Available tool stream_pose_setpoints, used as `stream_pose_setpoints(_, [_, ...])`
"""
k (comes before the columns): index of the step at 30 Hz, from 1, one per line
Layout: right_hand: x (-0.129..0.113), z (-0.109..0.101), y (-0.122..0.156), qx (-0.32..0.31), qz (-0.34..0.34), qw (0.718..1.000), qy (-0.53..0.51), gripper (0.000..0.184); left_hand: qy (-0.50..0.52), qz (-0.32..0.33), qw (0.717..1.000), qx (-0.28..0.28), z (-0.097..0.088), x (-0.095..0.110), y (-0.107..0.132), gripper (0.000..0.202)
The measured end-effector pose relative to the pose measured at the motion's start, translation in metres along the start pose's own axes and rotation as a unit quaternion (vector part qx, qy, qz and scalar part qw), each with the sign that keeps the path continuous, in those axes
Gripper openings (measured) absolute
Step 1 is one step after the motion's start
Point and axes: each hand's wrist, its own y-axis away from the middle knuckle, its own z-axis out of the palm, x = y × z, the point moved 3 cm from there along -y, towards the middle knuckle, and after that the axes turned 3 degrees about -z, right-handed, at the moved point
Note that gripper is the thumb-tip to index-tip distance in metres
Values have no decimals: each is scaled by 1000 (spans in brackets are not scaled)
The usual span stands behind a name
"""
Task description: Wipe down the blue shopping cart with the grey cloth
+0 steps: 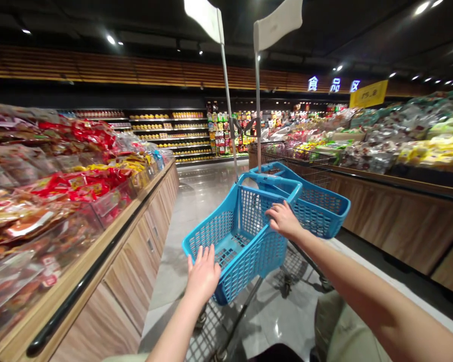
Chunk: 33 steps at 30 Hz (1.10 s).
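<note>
In front of me stands a blue plastic shopping cart (245, 251) with a perforated basket, seen at an angle. My left hand (204, 274) lies over its near left rim, fingers stretched forward and spread, palm side hidden. On the right-hand rim is my right hand (285, 219), its fingers bent over the edge and closed on it. A second blue shopping cart (320, 211) stands right behind and beside the first. From the carts rise two metal poles with white flag-shaped panels (279, 25). The cart's basket holds nothing that I can see.
Wooden display counters flank the aisle: the left counter (132, 271) bears red and yellow snack packs, the right counter (400, 226) bagged goods. A black rail (79, 291) runs along the left one. Stocked shelves (169, 136) line the far wall. A yellow price sign (369, 94) hangs at right.
</note>
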Motion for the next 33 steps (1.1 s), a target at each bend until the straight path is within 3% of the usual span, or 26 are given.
stream_pose_setpoints(3, [-28,14,5,6,0,999,-34,23,3,11,1000,8,2,11,-2,61])
stream_pose_setpoints(7, [-69,17,12,21,1,996,-83,21,-1,10,1000,-2,-1,12,-3,61])
stream_pose_setpoints(11, [-124,12,27,38,-21,988,-149,16,-4,-2,1000,-11,-5,3,-1,62])
stream_pose_setpoints(14, [-165,9,40,42,-61,979,-190,28,-13,-10,1000,-16,-9,-8,3,62])
stream_pose_setpoints(17, [-183,13,42,28,-118,977,-174,32,-24,-6,999,-26,-13,-20,8,64])
stream_pose_setpoints(20, [-168,19,33,2,-170,980,-100,23,-36,-3,998,-43,-15,-31,13,65])
stream_pose_setpoints(24, [-100,13,17,-18,-174,985,0,14,-38,-1,997,-60,-15,-39,14,64])
stream_pose_setpoints(29, [8,-13,3,23,-73,996,52,18,-30,7,998,-58,-15,-31,15,64])
stream_pose_setpoints(31, [28,-15,0,49,-19,998,47,22,-28,9,998,-54,-13,-23,16,64])
stream_pose_setpoints(33, [25,-9,-1,66,29,997,36,24,-23,12,999,-35,-8,-16,16,63])
